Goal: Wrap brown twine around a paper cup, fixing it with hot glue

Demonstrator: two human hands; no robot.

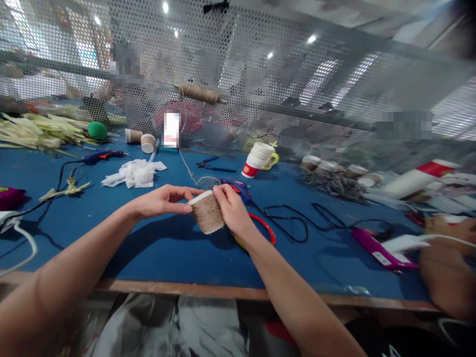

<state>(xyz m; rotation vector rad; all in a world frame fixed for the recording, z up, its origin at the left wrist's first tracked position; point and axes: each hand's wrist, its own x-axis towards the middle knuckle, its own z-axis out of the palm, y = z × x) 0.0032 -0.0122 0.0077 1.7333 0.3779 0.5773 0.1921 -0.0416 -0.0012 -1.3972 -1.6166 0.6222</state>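
Note:
A small paper cup (207, 212) wrapped in brown twine is held tilted above the blue table, its white rim up. My right hand (232, 207) grips its right side, thumb near the rim. At the cup's left side, my left hand (167, 201) is closed on it, with the thumb and fingers at the rim. A strand of twine (187, 166) runs from behind the cup up toward a twine spool (200, 93) on the mesh panel. Just behind the cup lies a blue glue gun (238, 188), partly hidden by my right hand.
Stacked paper cups (258, 159), pliers (215, 166) and white cloth (134, 173) lie beyond the hands. Red-handled scissors (265, 228) sit beside my right wrist. Black cables and a purple power strip (383, 250) are at right, near another person's arm (446, 272).

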